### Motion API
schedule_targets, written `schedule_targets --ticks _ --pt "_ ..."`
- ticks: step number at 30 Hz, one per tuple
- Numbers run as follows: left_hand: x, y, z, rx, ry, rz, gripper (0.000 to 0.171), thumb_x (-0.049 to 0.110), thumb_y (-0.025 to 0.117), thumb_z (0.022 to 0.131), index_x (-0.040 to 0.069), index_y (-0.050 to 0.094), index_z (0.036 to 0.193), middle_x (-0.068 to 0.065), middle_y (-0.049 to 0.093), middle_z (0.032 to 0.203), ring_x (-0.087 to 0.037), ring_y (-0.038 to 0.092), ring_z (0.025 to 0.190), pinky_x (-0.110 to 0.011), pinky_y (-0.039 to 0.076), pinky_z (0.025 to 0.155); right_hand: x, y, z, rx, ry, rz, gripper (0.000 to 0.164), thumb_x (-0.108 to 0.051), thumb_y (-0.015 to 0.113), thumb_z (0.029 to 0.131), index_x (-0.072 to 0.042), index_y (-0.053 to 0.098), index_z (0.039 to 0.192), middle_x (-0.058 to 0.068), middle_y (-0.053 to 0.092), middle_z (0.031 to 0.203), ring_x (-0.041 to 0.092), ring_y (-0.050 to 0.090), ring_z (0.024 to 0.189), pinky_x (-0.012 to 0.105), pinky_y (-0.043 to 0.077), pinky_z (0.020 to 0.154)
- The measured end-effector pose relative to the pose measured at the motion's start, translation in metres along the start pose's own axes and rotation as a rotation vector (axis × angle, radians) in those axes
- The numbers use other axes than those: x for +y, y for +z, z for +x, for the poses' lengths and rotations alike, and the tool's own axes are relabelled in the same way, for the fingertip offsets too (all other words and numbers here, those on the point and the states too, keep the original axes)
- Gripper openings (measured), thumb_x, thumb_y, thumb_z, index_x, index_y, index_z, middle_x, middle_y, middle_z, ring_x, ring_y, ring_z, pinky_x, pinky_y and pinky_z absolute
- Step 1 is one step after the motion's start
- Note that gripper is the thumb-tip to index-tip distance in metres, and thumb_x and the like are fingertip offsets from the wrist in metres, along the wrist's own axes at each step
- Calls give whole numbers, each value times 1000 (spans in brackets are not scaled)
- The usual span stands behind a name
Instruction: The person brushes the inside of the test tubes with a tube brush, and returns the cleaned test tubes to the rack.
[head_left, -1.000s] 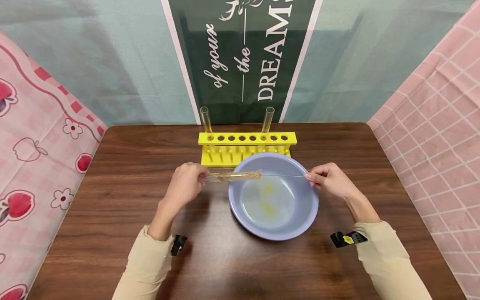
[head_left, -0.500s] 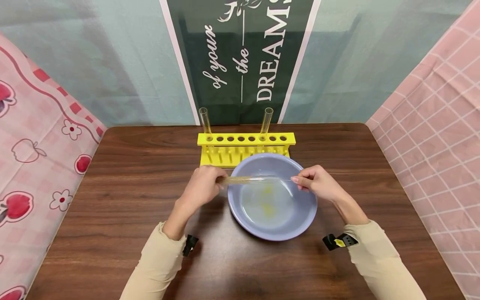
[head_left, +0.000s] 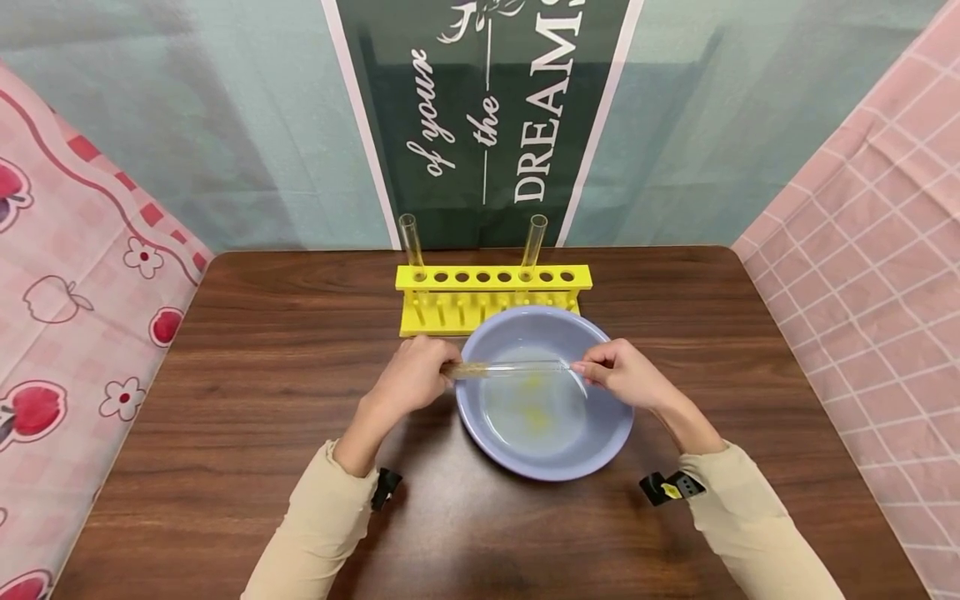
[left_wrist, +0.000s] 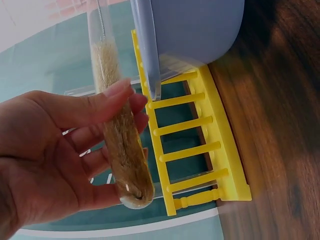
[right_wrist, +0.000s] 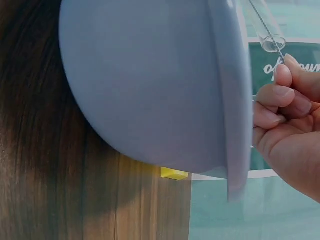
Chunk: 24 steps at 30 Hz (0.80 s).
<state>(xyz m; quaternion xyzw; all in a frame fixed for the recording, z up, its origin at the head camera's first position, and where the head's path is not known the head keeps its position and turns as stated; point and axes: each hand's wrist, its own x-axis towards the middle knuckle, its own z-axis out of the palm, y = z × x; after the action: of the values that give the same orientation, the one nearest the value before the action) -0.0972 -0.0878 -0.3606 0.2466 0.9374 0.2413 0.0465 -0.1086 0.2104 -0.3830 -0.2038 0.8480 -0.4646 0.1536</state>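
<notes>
My left hand (head_left: 416,372) grips a glass test tube (head_left: 525,367) near its rounded end, thumb on one side and fingers on the other. The tube lies nearly level above the lavender basin (head_left: 546,468), its mouth toward the right. Inside it, the tan bristles of a test tube brush (left_wrist: 125,145) reach down to the closed end in the left wrist view. With thumb and forefinger my right hand (head_left: 626,375) pinches the brush's twisted wire handle (right_wrist: 272,37) just outside the mouth. Water with yellowish patches shows in the basin.
Behind the basin stands a yellow test tube rack (head_left: 493,277). It holds a glass tube (head_left: 411,246) at the left and another tube (head_left: 533,246) right of the middle. The brown wooden table (head_left: 300,333) ends at a hung cloth backdrop (head_left: 285,125).
The brush has gone deeper into the tube as my hands came closer together. My left hand moved right with the tube, my right hand left and slightly nearer.
</notes>
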Motion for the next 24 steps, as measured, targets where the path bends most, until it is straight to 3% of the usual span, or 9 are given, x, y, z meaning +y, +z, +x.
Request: schedule_targets --ticks 13,21,24 --pt "-5 -12 4 -188 -25 -90 15 -3 75 67 9 68 73 5 58 64 -13 48 62 -27 41 61 2 2 -1 107 -306 -179 31 10 64 77 -13 54 59 -7 38 54 3 34 51 21 30 45" --pt "-8 -17 6 -206 6 -107 15 -1 77 66 9 68 73 5 57 63 -11 46 60 -26 41 60 3 4 1 182 -456 -245 31 8 68 74 -16 54 60 -11 34 55 2 32 52 17 28 46" --pt "-8 -16 7 -199 -13 -112 15 -2 76 67 8 68 74 4 58 63 -11 46 60 -25 40 59 4 4 2 195 -458 -251 31 7 68 75 -16 54 60 -10 33 55 2 32 51 18 28 46"
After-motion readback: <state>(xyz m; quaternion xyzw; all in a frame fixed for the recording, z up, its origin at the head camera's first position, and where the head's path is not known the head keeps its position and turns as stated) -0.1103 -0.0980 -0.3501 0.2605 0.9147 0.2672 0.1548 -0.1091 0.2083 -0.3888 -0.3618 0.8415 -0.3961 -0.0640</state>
